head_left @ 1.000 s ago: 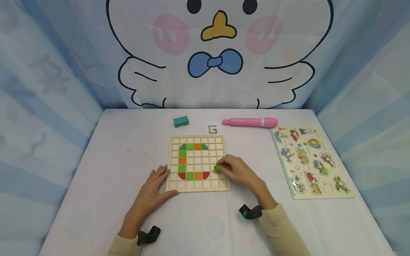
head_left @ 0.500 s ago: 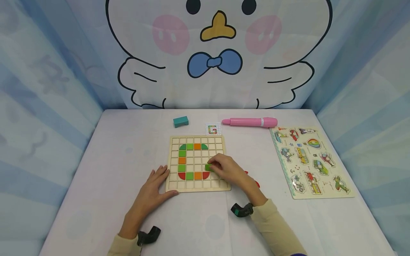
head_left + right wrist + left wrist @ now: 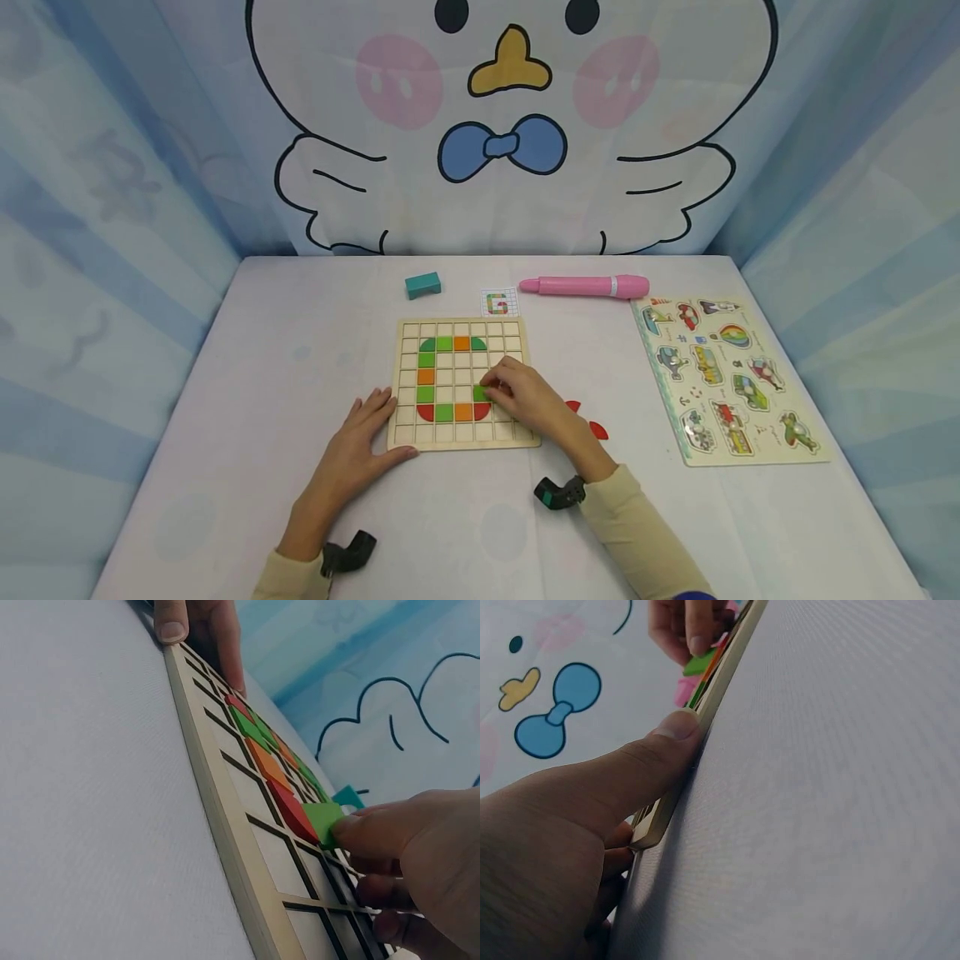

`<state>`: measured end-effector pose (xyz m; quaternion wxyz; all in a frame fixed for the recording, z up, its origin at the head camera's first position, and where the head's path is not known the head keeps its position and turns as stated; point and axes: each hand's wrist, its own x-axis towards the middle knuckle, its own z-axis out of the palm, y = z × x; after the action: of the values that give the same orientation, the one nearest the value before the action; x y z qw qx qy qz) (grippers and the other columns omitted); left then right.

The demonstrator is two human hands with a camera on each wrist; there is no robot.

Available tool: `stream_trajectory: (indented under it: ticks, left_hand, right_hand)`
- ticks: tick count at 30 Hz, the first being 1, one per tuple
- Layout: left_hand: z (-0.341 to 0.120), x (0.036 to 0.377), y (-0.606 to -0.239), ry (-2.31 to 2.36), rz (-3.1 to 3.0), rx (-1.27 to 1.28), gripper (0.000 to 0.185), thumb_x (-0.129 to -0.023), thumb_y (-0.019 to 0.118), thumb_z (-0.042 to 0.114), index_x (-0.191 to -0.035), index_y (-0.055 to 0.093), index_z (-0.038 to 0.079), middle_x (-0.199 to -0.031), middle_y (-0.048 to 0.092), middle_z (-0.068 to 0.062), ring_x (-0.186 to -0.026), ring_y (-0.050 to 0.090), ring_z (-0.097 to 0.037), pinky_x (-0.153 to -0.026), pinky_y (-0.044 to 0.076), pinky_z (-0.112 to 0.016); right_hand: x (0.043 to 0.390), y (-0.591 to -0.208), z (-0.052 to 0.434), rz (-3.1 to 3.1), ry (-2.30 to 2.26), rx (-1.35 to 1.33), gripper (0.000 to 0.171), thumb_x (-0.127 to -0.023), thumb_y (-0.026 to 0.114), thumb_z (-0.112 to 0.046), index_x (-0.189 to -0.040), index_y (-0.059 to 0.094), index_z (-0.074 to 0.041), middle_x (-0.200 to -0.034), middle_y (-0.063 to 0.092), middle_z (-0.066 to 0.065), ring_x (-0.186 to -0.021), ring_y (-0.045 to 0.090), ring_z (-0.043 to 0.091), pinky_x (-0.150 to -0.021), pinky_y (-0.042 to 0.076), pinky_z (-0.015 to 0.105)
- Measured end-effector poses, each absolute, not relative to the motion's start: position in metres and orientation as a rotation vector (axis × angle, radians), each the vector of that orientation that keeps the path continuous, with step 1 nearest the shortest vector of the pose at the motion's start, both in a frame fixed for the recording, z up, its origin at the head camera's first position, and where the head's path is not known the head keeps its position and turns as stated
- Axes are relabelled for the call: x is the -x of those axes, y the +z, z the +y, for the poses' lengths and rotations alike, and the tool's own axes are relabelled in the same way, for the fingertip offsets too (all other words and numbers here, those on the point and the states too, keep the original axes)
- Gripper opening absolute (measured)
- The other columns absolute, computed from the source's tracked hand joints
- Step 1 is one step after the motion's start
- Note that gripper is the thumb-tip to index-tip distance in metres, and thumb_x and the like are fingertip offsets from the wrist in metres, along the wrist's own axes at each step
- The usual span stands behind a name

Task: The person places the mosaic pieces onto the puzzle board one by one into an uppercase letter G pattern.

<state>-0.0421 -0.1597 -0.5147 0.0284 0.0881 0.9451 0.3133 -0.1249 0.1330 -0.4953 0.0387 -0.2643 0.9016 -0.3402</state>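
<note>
A wooden grid board (image 3: 408,435) lies flat on the table, with green, orange and red tiles laid in a C shape. My right hand (image 3: 517,398) pinches a green square tile (image 3: 481,392) and holds it over a cell just above the red quarter tile (image 3: 482,409) at the bottom right of the C. In the right wrist view the green tile (image 3: 324,819) sits tilted between my fingertips (image 3: 360,832). My left hand (image 3: 358,437) rests on the board's left front corner, thumb (image 3: 664,742) against its front edge (image 3: 697,742), fingers straight.
Two red tiles (image 3: 587,419) lie on the table right of the board. A small pattern card (image 3: 500,303), a teal block (image 3: 423,285) and a pink pen (image 3: 587,287) sit behind it. A vehicle picture puzzle (image 3: 723,379) lies at the right.
My right hand has carried the green tile leftwards from the board's right side to the cell above the red quarter tile. The red tiles on the table have come into view.
</note>
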Motion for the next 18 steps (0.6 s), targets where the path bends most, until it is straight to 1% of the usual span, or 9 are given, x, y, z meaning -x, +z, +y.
stream_trajectory:
  ticks: [8, 14, 18]
  left_hand:
    - [-0.1605, 0.0415, -0.5145, 0.967, 2.926, -0.282, 0.09, -0.078, 0.082, 0.049, -0.148, 0.048, 0.004, -0.158, 0.043, -0.012, -0.152, 0.031, -0.03, -0.129, 0.021, -0.05]
    - [-0.1608, 0.0414, -0.5143, 0.973, 2.925, -0.277, 0.09, -0.078, 0.083, 0.048, -0.148, 0.048, 0.004, -0.158, 0.043, -0.012, -0.152, 0.031, -0.03, -0.129, 0.021, -0.05]
    - [-0.1609, 0.0414, -0.5138, 0.976, 2.919, -0.276, 0.09, -0.078, 0.082, 0.049, -0.149, 0.048, 0.005, -0.159, 0.042, -0.012, -0.152, 0.031, -0.03, -0.129, 0.02, -0.05]
  right_hand:
    - [0.1242, -0.4949, 0.1318, 2.792, -1.01, 0.879, 0.015, -0.095, 0.069, -0.013, -0.105, 0.077, -0.006, -0.095, 0.06, 0.0, -0.083, 0.057, 0.009, -0.074, 0.054, 0.024]
    - [0.124, -0.4919, 0.1304, 2.795, -0.987, 0.863, 0.015, -0.096, 0.069, -0.014, -0.107, 0.076, -0.007, -0.098, 0.063, 0.001, -0.085, 0.058, 0.009, -0.076, 0.056, 0.025]
    - [0.1245, -0.4912, 0.1302, 2.799, -0.985, 0.837, 0.016, -0.096, 0.068, -0.016, -0.108, 0.074, -0.007, -0.098, 0.064, 0.001, -0.085, 0.058, 0.009, -0.076, 0.056, 0.023]
